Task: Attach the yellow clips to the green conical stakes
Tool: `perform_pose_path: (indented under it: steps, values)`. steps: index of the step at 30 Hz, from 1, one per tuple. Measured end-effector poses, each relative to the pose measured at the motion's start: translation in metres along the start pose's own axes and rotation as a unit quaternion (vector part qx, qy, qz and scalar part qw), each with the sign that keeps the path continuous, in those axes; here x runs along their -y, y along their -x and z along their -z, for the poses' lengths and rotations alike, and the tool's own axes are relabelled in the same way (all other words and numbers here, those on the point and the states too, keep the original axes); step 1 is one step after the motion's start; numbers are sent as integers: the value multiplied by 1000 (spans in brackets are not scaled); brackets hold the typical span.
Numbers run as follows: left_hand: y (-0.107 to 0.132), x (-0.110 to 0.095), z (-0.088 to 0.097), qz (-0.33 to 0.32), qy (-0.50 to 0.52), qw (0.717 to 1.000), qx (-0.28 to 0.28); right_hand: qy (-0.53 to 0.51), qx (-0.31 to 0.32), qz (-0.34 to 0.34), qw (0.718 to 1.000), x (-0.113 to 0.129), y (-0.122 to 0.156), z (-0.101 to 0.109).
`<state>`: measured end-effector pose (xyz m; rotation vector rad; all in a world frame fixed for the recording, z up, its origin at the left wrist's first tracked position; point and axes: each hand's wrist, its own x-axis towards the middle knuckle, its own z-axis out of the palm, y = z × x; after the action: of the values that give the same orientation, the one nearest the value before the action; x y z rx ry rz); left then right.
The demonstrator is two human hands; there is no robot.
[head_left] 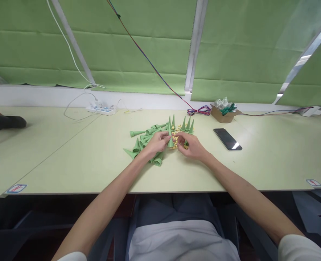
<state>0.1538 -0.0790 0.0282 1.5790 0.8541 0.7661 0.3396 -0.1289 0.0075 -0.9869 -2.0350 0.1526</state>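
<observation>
My left hand (160, 141) is closed round a green plastic cone spike (170, 136), held upright with its narrow tip upward. My right hand (189, 145) is at its right side, thumb and fingers curled in a pinch close to the cone; what they grip is too small to make out. Beneath and between the hands lie small yellow plastic pieces (174, 144), partly hidden. A loose pile of green cones (144, 139) spreads under and left of my left hand, several lying on their sides. Behind my right hand several green cones (188, 125) stand upright.
A black phone (227, 139) lies right of my right hand. Behind it stands a small cardboard box (225, 115) with clear and green plastic wrapping. A coiled red-and-blue cable (200, 110) and a white power strip (102, 108) are along the table's back edge. A black object (6, 121) juts in at left.
</observation>
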Motion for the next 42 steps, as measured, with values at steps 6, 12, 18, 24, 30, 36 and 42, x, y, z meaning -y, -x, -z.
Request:
perform_pose_path:
  steps: [6,12,18,24,30,36,42]
  values:
    - [3,-4,-1,10,50,998,27,-12,2,9,1000,2,-1,0]
    - [3,-6,-3,5,27,1000,3,-20,10,11,1000,1,-1,-3]
    - [3,-4,-3,20,-33,999,25,20,-12,-31,999,-8,-1,-2]
    - [7,-5,-4,62,-18,996,63,70,5,-57,996,-16,-3,-3]
    - [9,-4,-3,43,-107,991,64,93,39,-53,993,-15,-4,-2]
    - [8,1,-5,17,-208,977,32,136,68,-49,987,-15,-3,-2]
    - [6,7,-5,-21,-283,958,29,140,80,-55,985,-17,-3,-2]
